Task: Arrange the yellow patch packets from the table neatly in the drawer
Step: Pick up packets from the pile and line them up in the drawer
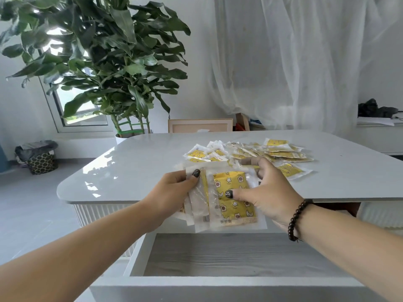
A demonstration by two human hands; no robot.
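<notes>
Yellow pkts [231, 199] gripped by both hands, L [172, 190] & R [268, 192].

A glossy white bench [135, 171] with rounded corners carries a loose heap of yellow patch packets [257, 153] on its far right part, many overlapping, one packet [291, 170] lying just beside the heap on its near right. Below the bench's near edge an open drawer [235, 282] shows a grey wood-grain bottom.
</notes>
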